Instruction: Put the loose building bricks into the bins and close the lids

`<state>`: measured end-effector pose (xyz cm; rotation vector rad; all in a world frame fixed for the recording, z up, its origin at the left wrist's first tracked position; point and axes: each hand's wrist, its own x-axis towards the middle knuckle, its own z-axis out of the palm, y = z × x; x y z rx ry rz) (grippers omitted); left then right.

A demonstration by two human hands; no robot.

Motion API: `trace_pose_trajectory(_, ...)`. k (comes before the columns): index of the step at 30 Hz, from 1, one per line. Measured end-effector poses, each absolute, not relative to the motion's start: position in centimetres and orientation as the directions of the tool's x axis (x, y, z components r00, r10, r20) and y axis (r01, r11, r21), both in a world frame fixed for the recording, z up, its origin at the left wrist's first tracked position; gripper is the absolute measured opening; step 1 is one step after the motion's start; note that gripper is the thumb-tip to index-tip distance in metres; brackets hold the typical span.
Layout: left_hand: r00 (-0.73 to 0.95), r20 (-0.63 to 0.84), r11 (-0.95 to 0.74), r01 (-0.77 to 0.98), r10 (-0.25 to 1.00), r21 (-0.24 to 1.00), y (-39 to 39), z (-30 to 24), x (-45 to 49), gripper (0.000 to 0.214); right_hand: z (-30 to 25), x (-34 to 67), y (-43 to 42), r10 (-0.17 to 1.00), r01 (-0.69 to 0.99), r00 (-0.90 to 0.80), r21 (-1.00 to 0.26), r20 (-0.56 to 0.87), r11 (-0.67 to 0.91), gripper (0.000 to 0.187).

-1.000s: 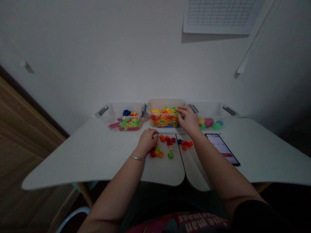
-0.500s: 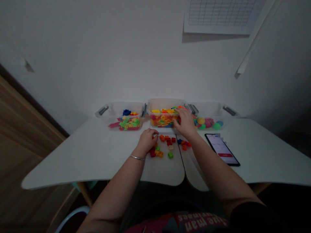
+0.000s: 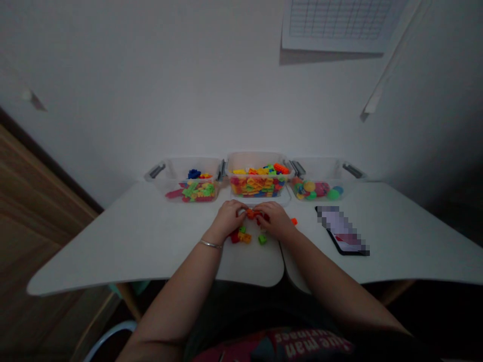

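My left hand (image 3: pixel 230 219) rests on the table among small plastic building bricks, its fingers curled inward. What lies inside its grip is hidden. Opposite it, my right hand (image 3: pixel 274 219) is closed, with a red building brick (image 3: pixel 265 217) showing between thumb and fingers. Orange bricks (image 3: pixel 250 214) sit between the two sets of fingertips. Nearer to me lie a yellow-orange brick (image 3: pixel 245 238), a red brick (image 3: pixel 234 236) and a green brick (image 3: pixel 262 240). Another orange brick (image 3: pixel 294 221) shows beyond my right wrist.
Three clear bins line the wall: a left bin (image 3: pixel 169 188), a middle bin (image 3: pixel 258 156) full of colourful pieces, and a right bin (image 3: pixel 324 165) with balls. A phone (image 3: pixel 341 231) lies right on the white table (image 3: pixel 151 251). A seam runs between table sections.
My right hand has come down from the middle bin to the bricks beside my left hand, and its fingers have closed. My left hand stays almost where it was. The view has shifted slightly.
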<state>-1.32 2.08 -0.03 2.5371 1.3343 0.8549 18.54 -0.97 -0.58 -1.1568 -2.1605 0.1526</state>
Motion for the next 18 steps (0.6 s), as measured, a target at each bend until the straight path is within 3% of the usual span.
trace_pose_trajectory(18,0.543,0.447,-0.696,0.635,0.711,0.335,2.12,-0.6,-1.34,0.019,-1.47,18.3,-0.9,0.851,0.814,-0.299,-0.35,0.432,0.464,0.029)
